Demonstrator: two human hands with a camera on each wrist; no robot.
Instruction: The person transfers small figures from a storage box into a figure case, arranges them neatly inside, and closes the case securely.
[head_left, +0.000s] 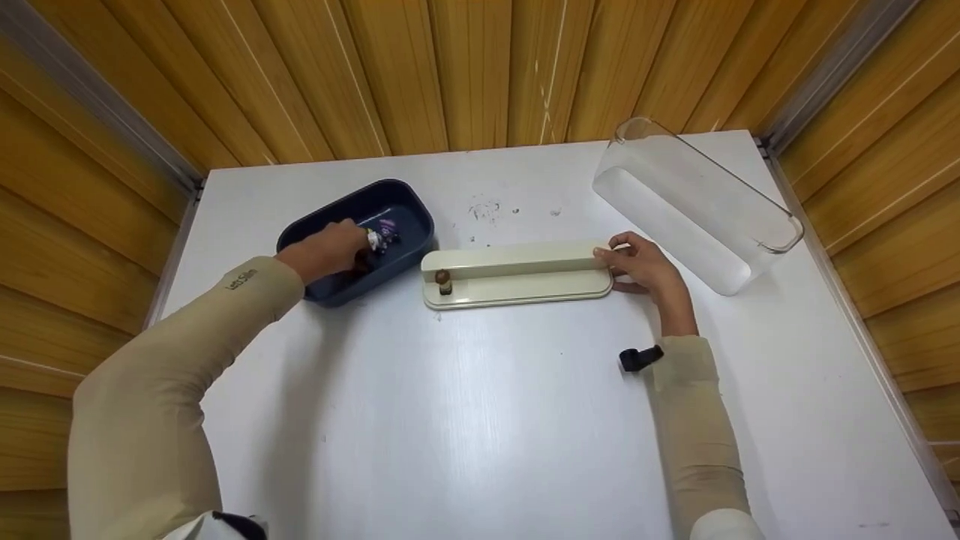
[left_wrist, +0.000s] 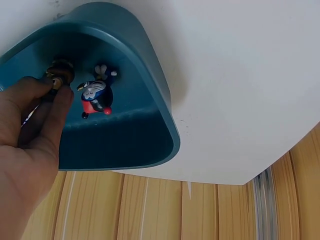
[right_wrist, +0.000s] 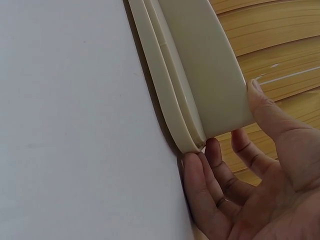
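Inside the dark blue bin [head_left: 405, 271], my left hand [head_left: 334, 246] pinches a small figurine with a brown hat [left_wrist: 62, 69] between thumb and fingers. Beside it in the bin lies a red, white and blue figurine [left_wrist: 96, 94]; purple also shows on a figurine [head_left: 388, 228] near my fingers. My right hand [head_left: 643, 266] holds the right end of a cream stepped stand [head_left: 525, 288], thumb on the upper step and fingers at the lower end. A small brown-topped figurine [head_left: 444, 283] stands upright on the left end of the lower step.
A clear, long cover with rounded ends [head_left: 686, 199] rests on the white table [head_left: 465, 405] at the back right. Wood-patterned panels [head_left: 472, 75] rise behind the table and at both sides. A black strap piece [head_left: 640, 359] sticks out from my right wrist.
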